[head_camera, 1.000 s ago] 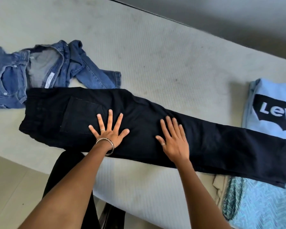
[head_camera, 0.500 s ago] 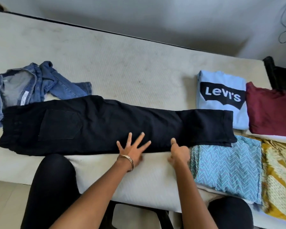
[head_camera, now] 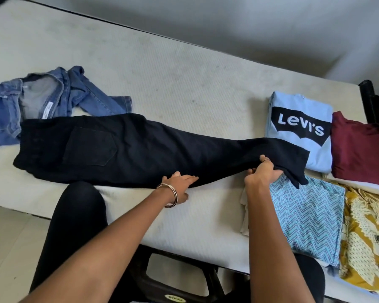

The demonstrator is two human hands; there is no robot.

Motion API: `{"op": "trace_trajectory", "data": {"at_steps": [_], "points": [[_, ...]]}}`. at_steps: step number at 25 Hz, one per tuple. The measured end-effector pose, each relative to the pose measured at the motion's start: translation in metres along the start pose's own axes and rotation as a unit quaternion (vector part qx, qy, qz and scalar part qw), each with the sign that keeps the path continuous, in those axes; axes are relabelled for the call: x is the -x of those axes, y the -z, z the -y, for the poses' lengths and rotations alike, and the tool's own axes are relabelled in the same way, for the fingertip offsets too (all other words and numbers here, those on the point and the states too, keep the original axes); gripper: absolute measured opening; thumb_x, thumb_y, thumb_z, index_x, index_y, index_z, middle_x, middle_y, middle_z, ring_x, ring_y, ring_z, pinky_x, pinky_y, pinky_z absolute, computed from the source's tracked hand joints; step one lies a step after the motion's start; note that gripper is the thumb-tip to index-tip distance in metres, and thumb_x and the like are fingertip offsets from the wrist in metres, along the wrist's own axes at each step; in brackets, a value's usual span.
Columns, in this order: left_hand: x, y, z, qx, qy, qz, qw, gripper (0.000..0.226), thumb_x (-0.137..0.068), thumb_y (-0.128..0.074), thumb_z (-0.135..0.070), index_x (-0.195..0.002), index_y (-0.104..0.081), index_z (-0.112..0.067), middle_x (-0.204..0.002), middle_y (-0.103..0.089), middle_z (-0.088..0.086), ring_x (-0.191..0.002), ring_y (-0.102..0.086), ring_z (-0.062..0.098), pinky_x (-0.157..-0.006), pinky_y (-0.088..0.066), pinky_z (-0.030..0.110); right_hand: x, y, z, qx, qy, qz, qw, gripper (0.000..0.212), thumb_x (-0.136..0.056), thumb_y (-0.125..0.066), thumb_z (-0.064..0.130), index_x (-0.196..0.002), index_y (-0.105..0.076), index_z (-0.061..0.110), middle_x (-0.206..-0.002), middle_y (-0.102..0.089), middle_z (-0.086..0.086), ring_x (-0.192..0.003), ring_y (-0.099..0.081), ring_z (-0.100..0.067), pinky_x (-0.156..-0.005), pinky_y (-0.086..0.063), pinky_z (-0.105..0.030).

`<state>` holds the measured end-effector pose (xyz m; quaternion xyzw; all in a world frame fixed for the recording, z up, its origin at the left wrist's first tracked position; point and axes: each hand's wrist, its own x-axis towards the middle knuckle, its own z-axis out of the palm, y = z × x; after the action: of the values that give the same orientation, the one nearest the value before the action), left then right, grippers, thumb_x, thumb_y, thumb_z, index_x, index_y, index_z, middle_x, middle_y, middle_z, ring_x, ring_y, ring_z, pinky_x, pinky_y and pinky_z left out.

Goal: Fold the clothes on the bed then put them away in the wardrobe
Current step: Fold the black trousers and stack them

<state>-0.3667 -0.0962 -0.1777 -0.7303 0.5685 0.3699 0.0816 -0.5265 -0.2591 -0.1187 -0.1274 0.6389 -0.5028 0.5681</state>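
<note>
You kneel at a pale mattress [head_camera: 184, 84] against a grey wall. The black trousers [head_camera: 129, 149] lie centred, cuffs toward three o'clock. Your right hand [head_camera: 264, 174] pinches the cuff end; your left hand [head_camera: 179, 182] rests flat, fingers straight. Lifting carelessly could drag the cuffs over the zigzag top [head_camera: 304, 215] at four o'clock, rumpling it.

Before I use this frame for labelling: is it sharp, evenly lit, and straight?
Head view: mostly sharp, soft daylight without glare; wide-angle bending curves the bed edge; the black trousers lose detail in darkness; the left hand looks slightly soft.
</note>
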Motion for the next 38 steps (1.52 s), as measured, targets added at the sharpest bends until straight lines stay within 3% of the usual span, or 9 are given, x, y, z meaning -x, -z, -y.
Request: {"op": "trace_trajectory", "data": {"at_steps": [6,8,12,15,19,24,28,33,38], "points": [[0.025,0.056,0.039,0.424,0.041,-0.091,0.9,0.03,-0.098,-0.05,-0.033,-0.123,-0.062,-0.021,-0.108,-0.071,-0.003,-0.094,-0.068,0.017,-0.075,-0.052,0.024,0.078,-0.037,-0.034,0.258,0.331,0.148,0.895,0.059,-0.094,-0.048,0.005,-0.15,-0.028,0.001,-0.139,-0.048,-0.016,-0.125,-0.051,-0.03,-0.1,-0.034,-0.018],[0.048,0.088,0.067,0.589,0.071,-0.173,0.787,0.039,-0.101,-0.038,-0.044,-0.122,-0.062,-0.021,-0.104,-0.072,-0.002,-0.09,-0.069,0.019,-0.076,-0.051,0.034,0.111,-0.057,-0.066,0.354,0.49,0.223,0.765,0.056,-0.087,-0.049,0.006,-0.143,-0.043,0.001,-0.12,-0.057,-0.027,-0.103,-0.059,-0.043,-0.087,-0.043,-0.035],[0.103,0.117,0.153,0.865,0.073,-0.252,0.427,0.069,-0.087,-0.022,-0.077,-0.106,-0.064,-0.026,-0.107,-0.069,0.005,-0.095,-0.064,0.028,-0.089,-0.047,0.05,0.171,-0.085,-0.144,0.591,0.543,0.464,0.376,0.076,-0.088,-0.053,0.014,-0.15,-0.024,0.045,-0.113,-0.043,-0.007,-0.099,-0.042,-0.028,-0.085,-0.036,-0.045],[0.118,0.078,0.212,0.856,0.173,-0.281,0.398,0.079,-0.072,-0.038,-0.088,-0.12,-0.059,-0.029,-0.117,-0.06,0.002,-0.109,-0.056,0.031,-0.089,-0.046,0.06,0.177,-0.081,-0.184,0.675,0.444,0.547,0.218,0.063,-0.098,-0.05,0.03,-0.152,-0.02,0.043,-0.143,-0.032,-0.006,-0.126,-0.029,-0.028,-0.101,-0.028,-0.051],[0.098,0.036,0.253,0.767,0.312,-0.282,0.484,0.076,-0.062,-0.085,-0.051,-0.122,-0.056,-0.015,-0.128,-0.057,0.008,-0.109,-0.059,0.034,-0.06,-0.058,0.047,0.155,-0.063,-0.187,0.685,0.41,0.527,0.291,0.051,-0.1,-0.047,0.033,-0.149,-0.033,0.034,-0.139,-0.037,0.001,-0.126,-0.029,-0.022,-0.1,-0.027,-0.044],[0.089,0.067,0.258,0.652,0.262,-0.361,0.613,0.055,-0.05,-0.084,-0.045,-0.098,-0.072,-0.022,-0.099,-0.072,0.005,-0.089,-0.069,0.026,-0.079,-0.059,0.047,0.131,-0.055,-0.168,0.68,0.398,0.464,0.404,0.044,-0.101,-0.047,0.029,-0.145,-0.041,0.031,-0.135,-0.044,0.005,-0.125,-0.032,-0.019,-0.102,-0.026,-0.042],[0.117,0.081,0.298,0.59,0.233,-0.49,0.599,0.032,-0.062,-0.081,-0.037,-0.092,-0.075,-0.025,-0.088,-0.073,0.002,-0.085,-0.069,0.025,-0.085,-0.056,0.041,0.131,-0.066,-0.167,0.641,0.399,0.401,0.519,0.048,-0.1,-0.051,0.027,-0.146,-0.039,0.025,-0.134,-0.048,0.002,-0.126,-0.035,-0.021,-0.103,-0.027,-0.043],[0.142,0.039,0.342,0.455,0.442,-0.471,0.613,0.046,-0.084,-0.07,-0.026,-0.126,-0.059,-0.009,-0.121,-0.061,0.021,-0.113,-0.055,0.039,-0.102,-0.043,0.044,0.132,-0.073,-0.173,0.643,0.376,0.342,0.573,0.056,-0.098,-0.055,0.034,-0.148,-0.034,0.021,-0.142,-0.039,-0.007,-0.13,-0.031,-0.028,-0.106,-0.028,-0.049],[0.119,0.009,0.29,0.108,0.433,-0.442,0.779,0.056,-0.078,-0.071,-0.032,-0.128,-0.053,-0.016,-0.14,-0.037,0.017,-0.122,-0.037,0.041,-0.095,-0.032,0.057,0.11,-0.069,-0.181,0.612,0.123,0.213,0.752,0.075,-0.089,-0.068,0.041,-0.148,-0.031,0.011,-0.144,-0.043,-0.018,-0.133,-0.037,-0.039,-0.107,-0.033,-0.058]]}}
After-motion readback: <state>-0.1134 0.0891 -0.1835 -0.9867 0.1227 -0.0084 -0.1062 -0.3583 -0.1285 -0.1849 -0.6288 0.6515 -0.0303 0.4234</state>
